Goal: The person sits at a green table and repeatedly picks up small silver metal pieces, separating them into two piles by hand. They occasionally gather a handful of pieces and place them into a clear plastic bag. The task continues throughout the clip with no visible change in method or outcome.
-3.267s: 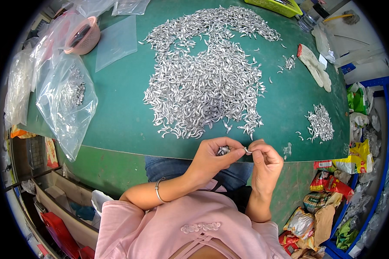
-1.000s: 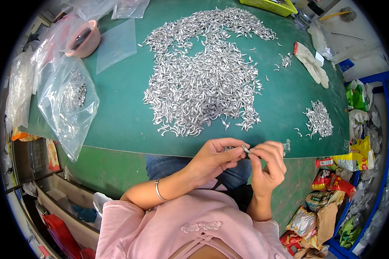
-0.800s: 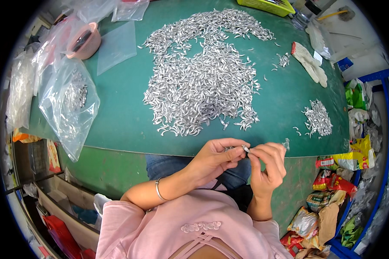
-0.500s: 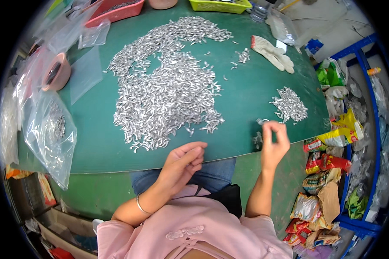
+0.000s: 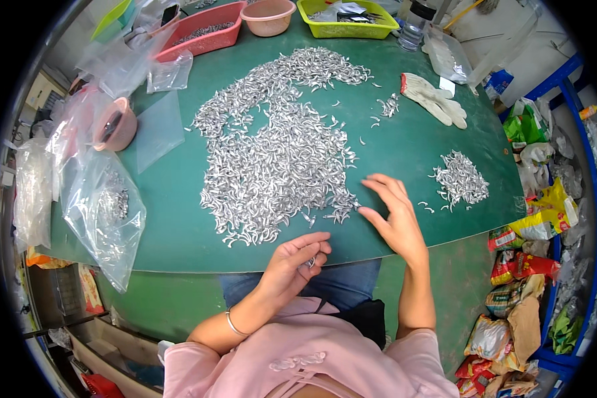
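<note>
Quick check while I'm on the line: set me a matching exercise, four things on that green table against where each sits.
Things:
1. white gloves
2. yellow-green tray
3. small pile of metal pieces
4. clear bag holding some pieces

Places:
A. left edge of the table
B. far edge, centre
C. beyond the right hand
D. far right, near the rim

Pairs: 1-D, 2-B, 3-C, 4-A

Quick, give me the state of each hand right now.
Left hand: curled shut on small metal pieces.
Right hand: open, fingers spread by the big pile, holding nothing.
</note>
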`<move>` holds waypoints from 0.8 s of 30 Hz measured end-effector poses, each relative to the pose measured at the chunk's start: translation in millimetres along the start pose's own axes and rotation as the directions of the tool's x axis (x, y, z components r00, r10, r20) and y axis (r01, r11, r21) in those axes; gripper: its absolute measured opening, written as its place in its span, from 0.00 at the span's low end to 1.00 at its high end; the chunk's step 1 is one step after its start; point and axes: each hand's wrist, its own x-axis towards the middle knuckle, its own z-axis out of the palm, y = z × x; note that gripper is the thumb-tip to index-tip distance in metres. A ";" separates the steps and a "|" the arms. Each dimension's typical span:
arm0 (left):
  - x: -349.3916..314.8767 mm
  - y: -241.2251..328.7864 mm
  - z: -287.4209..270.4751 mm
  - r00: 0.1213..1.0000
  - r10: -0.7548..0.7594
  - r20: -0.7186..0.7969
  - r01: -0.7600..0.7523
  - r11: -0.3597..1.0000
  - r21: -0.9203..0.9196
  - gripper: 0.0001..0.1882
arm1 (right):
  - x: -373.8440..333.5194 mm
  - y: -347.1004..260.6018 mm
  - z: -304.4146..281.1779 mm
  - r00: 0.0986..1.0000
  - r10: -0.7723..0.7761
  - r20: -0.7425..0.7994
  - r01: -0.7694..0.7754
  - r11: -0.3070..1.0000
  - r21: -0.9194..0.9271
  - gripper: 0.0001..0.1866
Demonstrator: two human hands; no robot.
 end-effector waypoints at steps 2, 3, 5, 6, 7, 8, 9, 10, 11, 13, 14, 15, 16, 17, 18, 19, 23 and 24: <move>-2.0 2.8 1.9 1.000 0.020 -0.004 -0.019 0.999 0.040 0.14 | 17.2 -0.1 1.9 0.998 -0.047 0.049 0.050 0.997 -0.063 0.21; -3.4 4.4 2.5 1.000 0.030 -0.007 -0.029 0.998 0.060 0.14 | 24.4 5.3 3.8 0.996 -0.059 0.065 0.066 0.992 -0.111 0.20; -3.9 4.9 0.4 0.999 0.034 -0.005 -0.034 0.999 0.032 0.15 | 42.4 21.2 5.3 0.995 -0.090 0.051 0.098 0.978 -0.182 0.18; -4.0 5.3 0.1 0.999 0.036 -0.005 -0.035 0.999 0.020 0.16 | 52.2 30.0 5.4 0.998 -0.063 0.023 0.066 0.978 -0.200 0.16; -4.3 5.0 0.2 0.999 0.037 -0.004 -0.037 0.999 0.004 0.16 | 61.4 36.6 6.0 0.999 -0.037 -0.002 0.036 0.975 -0.219 0.15; -5.6 5.1 2.1 1.000 0.026 -0.013 -0.026 1.000 -0.004 0.14 | 68.6 39.2 8.2 1.000 -0.019 -0.023 0.012 0.962 -0.274 0.13; -5.1 4.8 2.9 1.000 0.018 -0.010 -0.018 1.000 -0.010 0.14 | 74.9 40.0 10.7 0.999 -0.001 -0.046 -0.014 0.944 -0.329 0.12; -4.1 3.7 2.3 1.000 0.012 -0.013 -0.012 1.000 -0.020 0.14 | 80.3 42.3 15.2 0.998 0.013 -0.065 -0.037 0.925 -0.379 0.11; -3.7 2.6 2.6 1.000 0.004 -0.010 -0.005 1.000 -0.028 0.14 | 83.4 47.3 19.5 0.998 0.013 -0.068 -0.040 0.910 -0.413 0.10; -2.5 0.6 1.4 1.000 -0.002 0.012 0.003 0.999 -0.052 0.14 | 88.7 52.1 26.5 0.997 0.010 -0.074 -0.044 0.876 -0.480 0.08; -3.2 0.5 1.5 1.000 -0.003 0.022 0.004 0.998 -0.064 0.14 | 88.4 49.6 25.2 0.995 -0.002 -0.096 -0.042 0.889 -0.455 0.07; -5.7 1.6 3.9 0.999 0.000 0.034 0.002 0.998 -0.064 0.14 | 84.9 45.0 22.4 0.993 -0.013 -0.118 -0.039 0.902 -0.431 0.06; -7.1 2.6 6.3 0.999 0.004 0.046 -0.001 0.998 -0.066 0.14 | 80.6 40.1 20.4 0.990 -0.024 -0.138 -0.035 0.913 -0.407 0.05; -11.0 3.3 8.0 0.999 0.013 0.051 -0.010 0.997 -0.071 0.14 | 75.2 27.3 17.3 0.990 0.000 -0.138 -0.034 0.968 -0.248 0.05; -12.9 3.6 9.2 0.997 0.046 0.053 -0.044 0.998 -0.043 0.14 | 67.5 10.3 10.7 0.991 0.025 -0.131 -0.036 0.996 -0.082 0.05; -13.8 3.2 10.3 0.996 0.076 0.055 -0.075 0.997 -0.014 0.14 | 57.1 -6.7 4.4 0.992 0.053 -0.118 -0.043 0.995 0.088 0.04; -20.2 5.0 21.6 0.981 0.170 0.095 -0.178 0.980 0.092 0.15 | 8.6 -69.7 -17.5 0.995 0.095 0.026 -0.099 0.949 0.298 0.06; -23.7 3.3 22.4 0.972 0.205 0.118 -0.215 0.973 0.084 0.14 | -0.2 -79.6 -18.5 0.994 0.099 0.047 -0.109 0.937 0.331 0.06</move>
